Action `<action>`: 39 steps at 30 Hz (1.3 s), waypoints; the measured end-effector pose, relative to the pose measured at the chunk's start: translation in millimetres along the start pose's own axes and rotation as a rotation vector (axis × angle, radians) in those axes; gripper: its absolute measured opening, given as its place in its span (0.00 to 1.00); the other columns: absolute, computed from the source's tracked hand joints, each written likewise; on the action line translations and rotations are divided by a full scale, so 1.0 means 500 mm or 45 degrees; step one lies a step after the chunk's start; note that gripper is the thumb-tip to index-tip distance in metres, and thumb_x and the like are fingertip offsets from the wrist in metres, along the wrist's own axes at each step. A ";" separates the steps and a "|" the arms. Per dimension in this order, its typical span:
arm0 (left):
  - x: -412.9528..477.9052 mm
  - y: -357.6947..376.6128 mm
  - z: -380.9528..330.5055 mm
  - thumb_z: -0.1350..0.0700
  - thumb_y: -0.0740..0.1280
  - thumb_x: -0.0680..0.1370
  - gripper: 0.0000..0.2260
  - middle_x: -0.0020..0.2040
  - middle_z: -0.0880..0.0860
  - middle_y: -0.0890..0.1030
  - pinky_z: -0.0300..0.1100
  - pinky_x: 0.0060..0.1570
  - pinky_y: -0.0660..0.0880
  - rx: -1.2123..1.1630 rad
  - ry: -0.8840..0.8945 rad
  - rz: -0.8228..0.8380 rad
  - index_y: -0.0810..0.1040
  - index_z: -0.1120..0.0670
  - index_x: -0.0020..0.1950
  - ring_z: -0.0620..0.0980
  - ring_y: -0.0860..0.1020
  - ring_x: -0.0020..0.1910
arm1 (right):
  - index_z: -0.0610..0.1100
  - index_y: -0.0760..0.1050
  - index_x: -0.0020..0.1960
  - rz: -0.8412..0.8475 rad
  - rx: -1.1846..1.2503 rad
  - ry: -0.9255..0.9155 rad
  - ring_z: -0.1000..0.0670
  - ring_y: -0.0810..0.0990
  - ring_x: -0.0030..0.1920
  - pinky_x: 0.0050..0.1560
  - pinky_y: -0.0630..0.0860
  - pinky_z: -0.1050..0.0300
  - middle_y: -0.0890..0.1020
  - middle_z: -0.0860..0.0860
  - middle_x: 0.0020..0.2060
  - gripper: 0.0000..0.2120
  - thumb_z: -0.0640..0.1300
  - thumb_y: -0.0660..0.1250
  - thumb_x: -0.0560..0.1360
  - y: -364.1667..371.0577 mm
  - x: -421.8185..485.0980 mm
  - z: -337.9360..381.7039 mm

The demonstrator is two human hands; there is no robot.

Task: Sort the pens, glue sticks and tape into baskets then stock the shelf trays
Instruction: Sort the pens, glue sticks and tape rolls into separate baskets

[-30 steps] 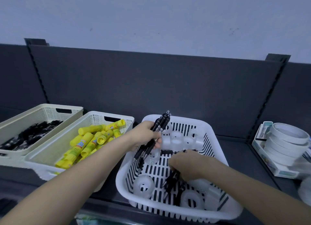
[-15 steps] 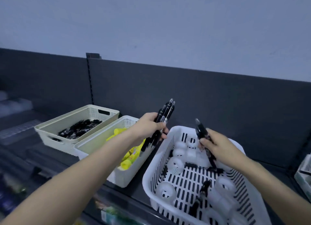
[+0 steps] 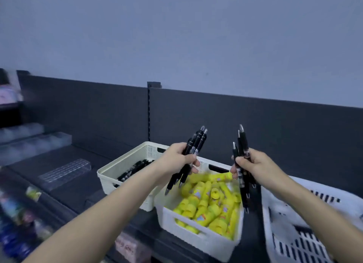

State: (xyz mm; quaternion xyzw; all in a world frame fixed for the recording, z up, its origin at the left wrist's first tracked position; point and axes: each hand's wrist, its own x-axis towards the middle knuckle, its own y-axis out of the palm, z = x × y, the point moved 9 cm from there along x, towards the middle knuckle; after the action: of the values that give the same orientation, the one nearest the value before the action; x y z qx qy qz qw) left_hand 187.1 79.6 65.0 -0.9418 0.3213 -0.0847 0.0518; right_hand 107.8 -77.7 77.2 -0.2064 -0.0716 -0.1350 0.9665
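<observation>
My left hand (image 3: pixel 179 160) grips a bundle of black pens (image 3: pixel 197 143), tips slanting down over the gap between two baskets. My right hand (image 3: pixel 253 167) grips a second bunch of black pens (image 3: pixel 243 145), held nearly upright above the right end of the glue-stick basket. A cream basket (image 3: pixel 125 165) at the back holds several black pens (image 3: pixel 133 170). In front of it a white basket (image 3: pixel 198 237) is full of yellow glue sticks (image 3: pixel 208 203). The white slotted basket (image 3: pixel 279 219) sits at the far right, its contents mostly out of view.
All baskets stand on a dark shelf (image 3: pixel 82 176) with a dark back panel (image 3: pixel 275 121) and an upright slotted post (image 3: pixel 149 109). A clear ribbed tray (image 3: pixel 64 171) lies at left. Blurred stepped trays (image 3: pixel 31 141) and packaged goods (image 3: pixel 17 215) fill the left edge.
The view has swung left, shifting the baskets rightwards. Both hands, each holding pens, have moved from over the slotted basket to above the glue-stick and pen baskets; the right hand lifted its pens out.
</observation>
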 end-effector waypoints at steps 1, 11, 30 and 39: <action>-0.001 -0.033 0.005 0.66 0.59 0.79 0.09 0.37 0.56 0.77 0.39 0.33 0.74 -0.024 -0.003 0.011 0.70 0.56 0.41 0.46 0.77 0.26 | 0.39 0.70 0.43 -0.029 0.015 0.008 0.53 0.79 0.27 0.33 0.75 0.59 0.79 0.45 0.31 0.07 0.34 0.57 0.79 0.025 0.015 0.008; 0.051 -0.273 0.059 0.64 0.60 0.80 0.06 0.40 0.57 0.79 0.38 0.34 0.78 -0.014 -0.057 0.095 0.70 0.57 0.43 0.48 0.79 0.32 | 0.37 0.68 0.47 -0.288 0.145 0.132 0.46 0.76 0.31 0.26 0.74 0.63 0.77 0.41 0.33 0.05 0.33 0.55 0.79 0.189 0.131 0.041; 0.194 -0.387 0.173 0.65 0.56 0.80 0.06 0.35 0.58 0.76 0.49 0.36 0.78 0.245 -0.255 0.059 0.68 0.59 0.44 0.54 0.76 0.31 | 0.41 0.69 0.44 -0.274 0.299 0.367 0.47 0.78 0.30 0.33 0.76 0.55 0.78 0.43 0.34 0.06 0.38 0.57 0.79 0.379 0.319 -0.006; 0.249 -0.400 0.241 0.62 0.57 0.78 0.08 0.34 0.49 0.65 0.37 0.29 0.59 0.815 -0.289 0.284 0.66 0.56 0.38 0.44 0.63 0.30 | 0.39 0.70 0.55 -0.353 -0.370 0.687 0.49 0.75 0.44 0.49 0.69 0.57 0.74 0.48 0.41 0.10 0.44 0.62 0.77 0.403 0.310 -0.094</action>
State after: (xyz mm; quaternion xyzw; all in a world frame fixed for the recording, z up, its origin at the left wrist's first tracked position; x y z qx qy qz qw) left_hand 426.8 165.9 -7.0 -0.8403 0.3714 -0.0697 0.3887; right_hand 318.0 43.7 -11.8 -0.2872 0.1795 -0.3236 0.8835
